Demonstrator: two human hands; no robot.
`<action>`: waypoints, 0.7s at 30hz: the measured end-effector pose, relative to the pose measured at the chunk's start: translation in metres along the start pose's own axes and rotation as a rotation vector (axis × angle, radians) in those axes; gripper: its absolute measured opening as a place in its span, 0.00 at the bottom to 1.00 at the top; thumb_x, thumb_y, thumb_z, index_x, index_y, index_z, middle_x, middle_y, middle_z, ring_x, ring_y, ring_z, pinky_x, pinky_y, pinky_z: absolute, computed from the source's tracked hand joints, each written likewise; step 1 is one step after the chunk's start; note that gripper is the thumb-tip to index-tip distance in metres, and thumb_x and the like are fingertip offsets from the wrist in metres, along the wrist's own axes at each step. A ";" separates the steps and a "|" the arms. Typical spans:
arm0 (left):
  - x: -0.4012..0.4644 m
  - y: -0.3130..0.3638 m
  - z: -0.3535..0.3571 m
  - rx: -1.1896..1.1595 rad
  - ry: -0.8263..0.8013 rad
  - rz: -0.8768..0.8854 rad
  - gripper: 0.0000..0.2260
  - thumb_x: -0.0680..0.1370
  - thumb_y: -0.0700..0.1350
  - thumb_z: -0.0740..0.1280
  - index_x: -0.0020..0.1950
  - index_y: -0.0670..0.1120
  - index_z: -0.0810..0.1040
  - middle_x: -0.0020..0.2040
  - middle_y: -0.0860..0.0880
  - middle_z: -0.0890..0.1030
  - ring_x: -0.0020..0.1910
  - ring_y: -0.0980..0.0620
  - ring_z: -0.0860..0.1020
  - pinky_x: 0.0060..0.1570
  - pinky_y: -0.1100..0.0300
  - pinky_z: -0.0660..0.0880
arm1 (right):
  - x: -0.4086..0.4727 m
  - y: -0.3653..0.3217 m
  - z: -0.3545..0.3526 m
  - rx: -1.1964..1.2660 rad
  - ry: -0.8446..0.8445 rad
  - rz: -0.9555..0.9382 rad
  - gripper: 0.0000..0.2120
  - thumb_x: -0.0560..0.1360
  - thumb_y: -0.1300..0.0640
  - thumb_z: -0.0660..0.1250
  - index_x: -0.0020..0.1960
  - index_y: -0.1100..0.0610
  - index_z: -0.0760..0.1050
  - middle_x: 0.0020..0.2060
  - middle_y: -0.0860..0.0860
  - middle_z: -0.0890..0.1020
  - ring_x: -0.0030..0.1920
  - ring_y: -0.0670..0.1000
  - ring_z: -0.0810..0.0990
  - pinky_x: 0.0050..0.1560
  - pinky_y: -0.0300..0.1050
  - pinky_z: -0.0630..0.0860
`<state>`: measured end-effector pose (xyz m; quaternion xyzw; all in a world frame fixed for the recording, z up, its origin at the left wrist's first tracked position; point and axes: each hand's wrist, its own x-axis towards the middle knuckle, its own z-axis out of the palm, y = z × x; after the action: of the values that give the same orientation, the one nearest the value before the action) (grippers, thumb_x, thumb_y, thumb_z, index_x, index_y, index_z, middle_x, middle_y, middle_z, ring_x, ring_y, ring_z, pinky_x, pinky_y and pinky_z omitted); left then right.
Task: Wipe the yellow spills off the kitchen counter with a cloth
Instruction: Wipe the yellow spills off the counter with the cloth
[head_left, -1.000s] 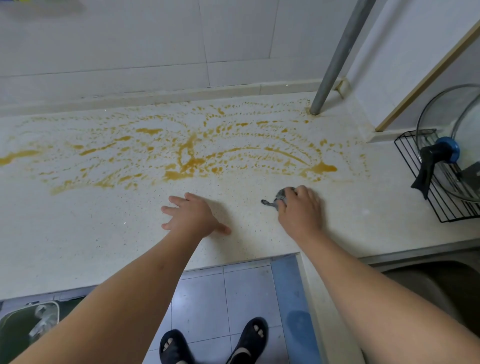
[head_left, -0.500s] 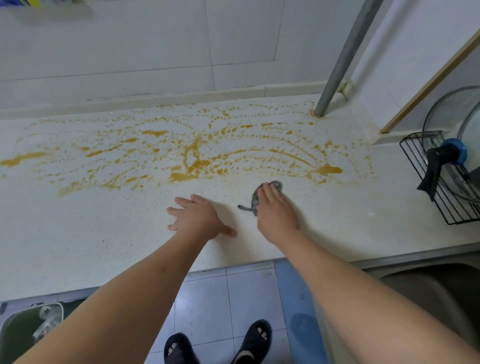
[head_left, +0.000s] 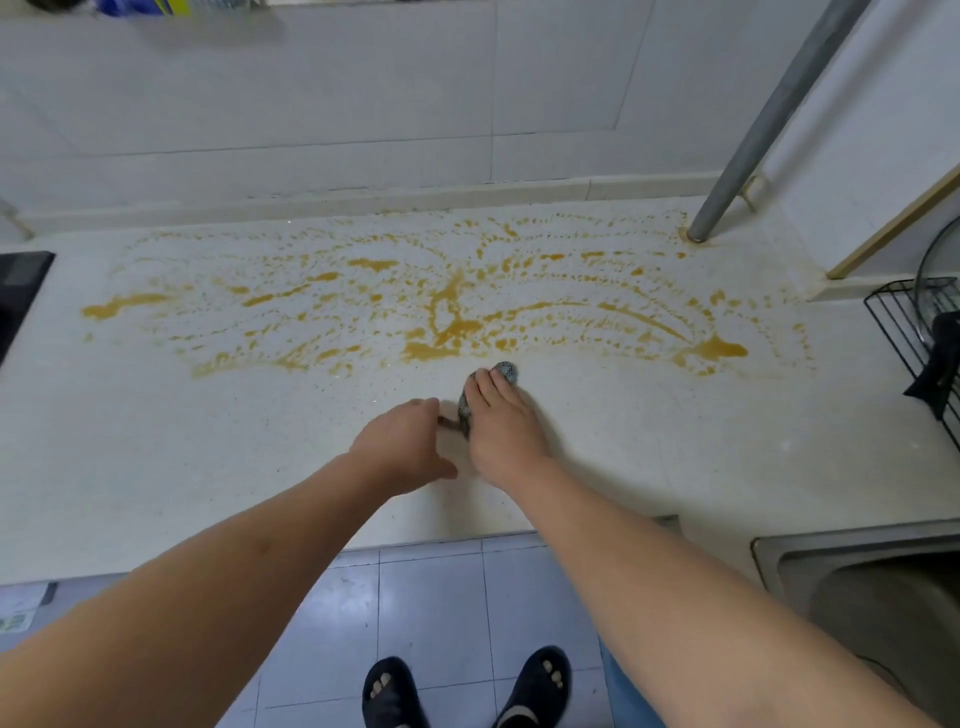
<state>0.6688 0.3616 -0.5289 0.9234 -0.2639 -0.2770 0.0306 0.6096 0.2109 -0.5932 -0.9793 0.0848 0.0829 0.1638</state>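
Note:
Yellow spills (head_left: 447, 322) spread in streaks and drops over the back half of the pale kitchen counter (head_left: 208, 441). A small grey patterned cloth (head_left: 506, 371) lies bunched on the counter just in front of the spills. My right hand (head_left: 501, 421) lies on top of it with the fingers stretched flat, pressing it down. Only the cloth's far tip and left edge show past the hand. My left hand (head_left: 402, 441) rests on the counter right beside it, slightly blurred, fingers extended toward the cloth's left edge.
A metal pole (head_left: 753, 130) stands at the counter's back right. A black wire rack (head_left: 904, 332) with a glass lid is at the right edge, and a steel sink (head_left: 857, 582) sits at front right. A black stove edge (head_left: 21, 291) shows far left.
My right hand has slid the cloth leftward along the counter. My left hand has moved right until it is next to the cloth.

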 end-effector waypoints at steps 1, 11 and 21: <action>-0.001 -0.004 0.002 0.029 0.020 -0.012 0.31 0.72 0.59 0.77 0.68 0.48 0.71 0.64 0.47 0.76 0.57 0.47 0.75 0.49 0.54 0.75 | -0.008 0.004 0.000 -0.008 0.002 -0.044 0.31 0.82 0.56 0.60 0.82 0.60 0.54 0.82 0.54 0.56 0.82 0.55 0.51 0.81 0.52 0.52; 0.006 -0.046 0.007 0.059 -0.091 -0.104 0.33 0.71 0.60 0.79 0.64 0.46 0.67 0.60 0.40 0.65 0.61 0.37 0.67 0.53 0.40 0.79 | -0.049 0.100 -0.015 -0.102 0.094 0.533 0.33 0.81 0.56 0.60 0.82 0.64 0.52 0.81 0.60 0.56 0.81 0.60 0.52 0.81 0.53 0.52; 0.016 -0.047 0.018 0.019 -0.040 -0.122 0.32 0.73 0.58 0.74 0.69 0.44 0.67 0.67 0.36 0.66 0.66 0.31 0.67 0.60 0.37 0.75 | 0.004 -0.067 0.019 -0.067 0.070 0.299 0.34 0.81 0.44 0.48 0.82 0.60 0.54 0.82 0.58 0.56 0.82 0.60 0.52 0.79 0.58 0.55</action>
<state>0.6932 0.3959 -0.5614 0.9323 -0.2102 -0.2942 -0.0002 0.6234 0.2789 -0.5913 -0.9630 0.2327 0.0749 0.1138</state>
